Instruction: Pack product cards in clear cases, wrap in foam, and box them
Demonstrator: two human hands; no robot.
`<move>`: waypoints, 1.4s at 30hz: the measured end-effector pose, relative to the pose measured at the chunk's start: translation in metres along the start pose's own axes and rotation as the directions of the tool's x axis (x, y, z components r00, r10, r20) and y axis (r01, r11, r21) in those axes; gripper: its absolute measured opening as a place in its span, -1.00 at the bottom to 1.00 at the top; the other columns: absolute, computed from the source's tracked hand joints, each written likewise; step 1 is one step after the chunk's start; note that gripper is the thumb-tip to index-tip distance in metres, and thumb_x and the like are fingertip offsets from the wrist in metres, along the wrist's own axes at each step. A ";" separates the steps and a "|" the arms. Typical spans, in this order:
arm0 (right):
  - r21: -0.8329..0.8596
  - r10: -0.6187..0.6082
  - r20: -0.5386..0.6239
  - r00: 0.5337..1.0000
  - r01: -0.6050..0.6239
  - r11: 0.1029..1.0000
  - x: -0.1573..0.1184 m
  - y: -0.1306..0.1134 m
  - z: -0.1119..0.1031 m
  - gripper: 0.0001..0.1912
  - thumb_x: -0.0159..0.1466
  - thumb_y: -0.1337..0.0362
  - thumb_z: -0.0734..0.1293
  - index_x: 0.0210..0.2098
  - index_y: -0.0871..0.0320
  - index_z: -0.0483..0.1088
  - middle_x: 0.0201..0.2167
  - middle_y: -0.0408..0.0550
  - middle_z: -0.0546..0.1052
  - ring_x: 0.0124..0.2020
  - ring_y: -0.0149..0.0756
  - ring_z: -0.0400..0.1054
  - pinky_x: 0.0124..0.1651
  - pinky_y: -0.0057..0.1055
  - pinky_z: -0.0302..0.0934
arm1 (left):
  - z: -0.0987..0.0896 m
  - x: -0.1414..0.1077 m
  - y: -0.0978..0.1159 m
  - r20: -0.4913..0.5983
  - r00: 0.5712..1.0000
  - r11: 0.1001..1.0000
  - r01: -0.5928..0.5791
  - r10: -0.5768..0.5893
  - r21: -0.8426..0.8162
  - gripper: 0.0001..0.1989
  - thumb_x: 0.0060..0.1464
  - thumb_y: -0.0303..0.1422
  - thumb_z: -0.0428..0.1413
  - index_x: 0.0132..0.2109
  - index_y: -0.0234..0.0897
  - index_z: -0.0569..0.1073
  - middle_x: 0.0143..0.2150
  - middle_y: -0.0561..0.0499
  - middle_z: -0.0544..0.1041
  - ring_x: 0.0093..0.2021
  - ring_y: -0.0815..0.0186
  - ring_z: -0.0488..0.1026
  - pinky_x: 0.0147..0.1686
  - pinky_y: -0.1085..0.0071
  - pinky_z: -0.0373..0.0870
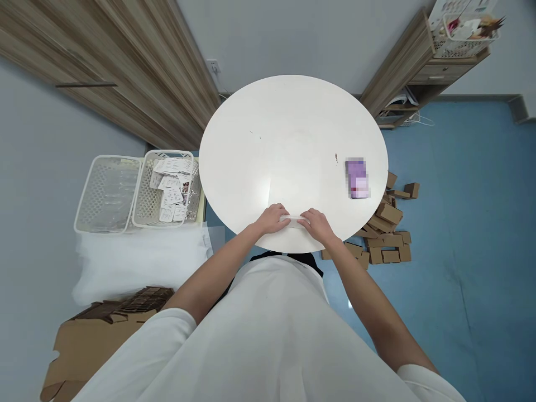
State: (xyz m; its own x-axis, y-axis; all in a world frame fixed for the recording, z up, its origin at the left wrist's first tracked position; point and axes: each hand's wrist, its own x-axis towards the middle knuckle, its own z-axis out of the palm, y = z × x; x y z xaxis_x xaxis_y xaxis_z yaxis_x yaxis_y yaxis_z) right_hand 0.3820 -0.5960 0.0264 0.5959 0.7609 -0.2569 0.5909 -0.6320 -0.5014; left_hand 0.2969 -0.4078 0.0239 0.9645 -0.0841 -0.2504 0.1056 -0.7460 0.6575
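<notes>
Near the front edge of the round white table (293, 134), a small whitish, slightly see-through roll-like piece (295, 221) lies crosswise between my hands. My left hand (273, 218) has its fingers curled at the left end of this piece. At its right end, my right hand (317, 224) grips with thumb and bent fingers. Both hands stay low, close to the tabletop. The exact kind of the piece cannot be made out, and the fingers hide its ends.
On the table's right lies a blurred purple packet (357, 177). To the left stand a white basket of printed cards (170, 187), a basket of clear bags (109, 192), white sheeting (142, 259) and flattened cardboard (100, 346). Small brown boxes (389, 240) sit on the floor at right.
</notes>
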 end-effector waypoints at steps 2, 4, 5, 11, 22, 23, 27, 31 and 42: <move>0.057 0.045 0.053 0.998 -0.048 0.997 0.012 0.004 -0.003 -0.66 0.26 0.07 0.10 -0.23 0.13 0.37 -0.29 0.00 0.44 -0.23 -0.24 0.30 -0.20 -0.34 0.13 | -0.004 0.007 -0.004 0.040 0.998 0.997 0.046 -0.043 -0.069 -0.66 0.01 -0.22 -0.02 -0.07 -0.24 0.37 -0.08 -0.04 0.43 -0.11 0.22 0.36 -0.13 0.33 0.29; 0.141 0.097 0.093 0.991 -0.110 0.984 0.020 0.009 -0.003 -0.69 0.24 0.08 0.14 -0.19 0.13 0.36 -0.24 0.00 0.45 -0.22 -0.25 0.32 -0.22 -0.37 0.14 | -0.006 0.013 -0.010 0.074 0.991 0.985 0.118 -0.110 -0.124 -0.65 0.00 -0.27 0.00 -0.04 -0.23 0.34 -0.09 -0.02 0.44 -0.14 0.24 0.38 -0.17 0.36 0.32; 0.181 0.124 0.106 0.987 -0.142 0.973 0.022 0.011 -0.003 -0.70 0.23 0.09 0.15 -0.17 0.12 0.34 -0.22 -0.01 0.46 -0.22 -0.26 0.32 -0.23 -0.38 0.14 | -0.006 0.016 -0.013 0.084 0.985 0.977 0.161 -0.151 -0.141 -0.66 0.00 -0.29 0.00 -0.04 -0.22 0.35 -0.10 -0.02 0.45 -0.15 0.25 0.39 -0.20 0.37 0.32; 0.266 0.201 0.157 0.967 -0.238 0.934 0.024 0.023 0.001 -0.75 0.26 0.23 0.09 -0.17 0.08 0.33 -0.19 -0.07 0.48 -0.21 -0.29 0.33 -0.27 -0.40 0.16 | -0.003 0.026 -0.030 0.128 0.930 0.902 0.365 -0.344 -0.230 -0.75 0.01 -0.25 -0.01 -0.18 -0.25 0.41 -0.19 -0.03 0.48 -0.22 0.26 0.41 -0.30 0.40 0.34; -0.106 0.142 -0.150 0.978 -0.159 0.982 0.017 0.023 0.016 -0.69 0.19 0.46 0.10 -0.14 0.16 0.33 -0.10 0.12 0.38 -0.10 -0.12 0.26 -0.12 -0.21 0.12 | 0.001 0.024 -0.023 -0.167 0.912 0.917 0.391 -0.374 0.084 -0.70 -0.02 -0.26 0.05 -0.11 -0.26 0.35 -0.11 -0.11 0.41 -0.15 0.15 0.36 -0.25 0.28 0.30; -0.156 0.074 -0.170 0.983 -0.101 0.983 0.015 0.021 0.017 -0.67 0.18 0.50 0.09 -0.13 0.16 0.32 -0.04 0.13 0.35 -0.02 -0.10 0.21 -0.05 -0.18 0.08 | 0.002 0.024 -0.020 -0.210 0.933 0.934 0.326 -0.293 0.148 -0.67 -0.03 -0.32 0.06 -0.06 -0.26 0.32 -0.05 -0.13 0.37 -0.08 0.12 0.33 -0.19 0.25 0.28; -0.230 -0.163 -0.070 0.984 0.144 0.963 0.008 0.010 0.020 -0.69 0.18 0.52 0.07 -0.21 0.15 0.33 0.09 0.08 0.27 0.16 -0.13 0.03 0.13 -0.12 -0.12 | 0.008 0.020 -0.011 -0.098 0.991 0.963 -0.066 0.094 0.260 -0.66 -0.03 -0.51 -0.03 -0.06 -0.22 0.34 0.09 -0.09 0.29 0.10 0.16 0.20 -0.01 0.21 0.15; -0.223 -0.167 -0.008 0.986 0.161 0.961 0.000 0.003 0.025 -0.71 0.17 0.25 0.21 -0.13 0.20 0.28 0.13 0.16 0.22 0.15 -0.06 0.05 0.13 -0.07 -0.11 | 0.014 0.014 -0.007 0.039 0.977 0.946 -0.211 0.208 0.246 -0.57 -0.07 -0.36 0.06 0.01 -0.25 0.29 0.18 -0.13 0.20 0.16 0.11 0.12 0.06 0.17 0.05; -0.155 -0.198 0.115 0.973 0.214 0.964 -0.009 -0.001 0.018 -0.59 0.05 0.32 0.25 -0.09 0.23 0.20 0.02 0.17 0.31 -0.01 -0.09 0.21 0.02 -0.19 0.06 | 0.018 -0.001 0.002 0.072 0.989 0.969 -0.141 0.128 0.203 -0.54 -0.15 -0.19 0.11 -0.05 -0.25 0.32 -0.06 -0.13 0.41 -0.05 0.09 0.32 -0.06 0.22 0.13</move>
State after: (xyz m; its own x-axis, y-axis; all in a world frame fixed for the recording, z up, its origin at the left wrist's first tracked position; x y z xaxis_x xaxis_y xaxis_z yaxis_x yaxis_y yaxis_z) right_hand 0.3663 -0.5997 0.0141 0.4006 0.8826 -0.2461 0.7817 -0.4693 -0.4108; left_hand 0.2912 -0.4214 0.0126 0.9501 -0.2264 -0.2143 -0.0823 -0.8452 0.5281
